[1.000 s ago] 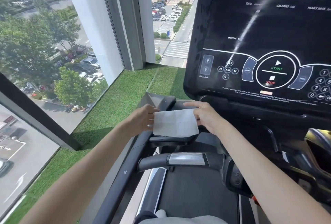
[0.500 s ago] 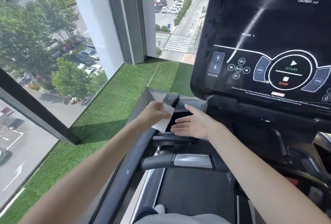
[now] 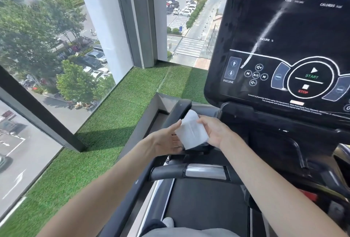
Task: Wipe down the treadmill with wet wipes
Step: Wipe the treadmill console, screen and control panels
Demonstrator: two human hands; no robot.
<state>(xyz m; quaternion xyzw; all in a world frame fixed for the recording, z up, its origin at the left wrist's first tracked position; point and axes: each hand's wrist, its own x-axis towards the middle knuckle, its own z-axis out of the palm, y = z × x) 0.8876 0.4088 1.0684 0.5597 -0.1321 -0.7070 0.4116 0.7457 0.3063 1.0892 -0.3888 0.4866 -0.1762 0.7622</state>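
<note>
My right hand (image 3: 215,132) grips the white wet wipe (image 3: 191,132), thumb on its top edge, other fingers hidden behind the sheet. My left hand (image 3: 165,141) is flat, fingers straight, with the thumb tip and fingertips touching the wipe's left edge, not curled round it. The wipe is in the centre of the frame between both hands, folded and slightly bowed. It sits in front of the black arm of the treadmill (image 3: 246,123), lower left of the console (image 3: 284,28). A grip bar (image 3: 204,171) with a silver sensor lies below the hands, with the belt (image 3: 204,202) under it. Green turf (image 3: 123,123) and a window (image 3: 47,38) fill the left side.
</note>
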